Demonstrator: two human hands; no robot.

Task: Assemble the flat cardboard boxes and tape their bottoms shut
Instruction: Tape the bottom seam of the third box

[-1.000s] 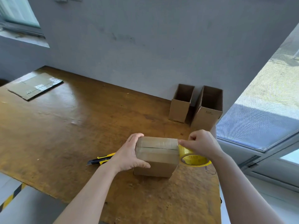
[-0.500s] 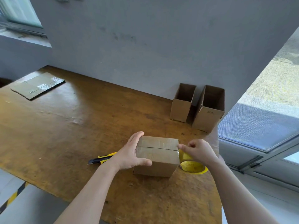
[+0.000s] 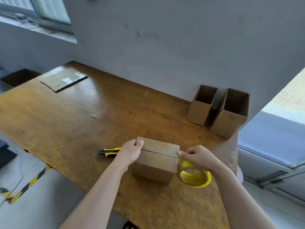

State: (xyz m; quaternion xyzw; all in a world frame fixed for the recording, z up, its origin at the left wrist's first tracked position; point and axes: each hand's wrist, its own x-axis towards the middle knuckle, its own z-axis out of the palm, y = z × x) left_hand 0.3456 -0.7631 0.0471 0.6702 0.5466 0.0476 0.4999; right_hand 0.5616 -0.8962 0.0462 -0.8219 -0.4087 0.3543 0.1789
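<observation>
Gripping: left hand point(image 3: 130, 153), fingers curled round the box point(image 3: 155, 164) end (seam up)
Pinching: right hand point(image 3: 198, 157), fingers closed on tape roll point(image 3: 196, 178)
Worktop point(image 3: 82, 129): knife point(image 3: 109, 151) beside box

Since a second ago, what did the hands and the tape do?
The right hand pulled the yellow roll of tape down beside the small brown cardboard box, toward the wooden table. The left hand kept gripping the box's left end. The yellow-and-black utility knife and two open cardboard boxes stayed put.
</observation>
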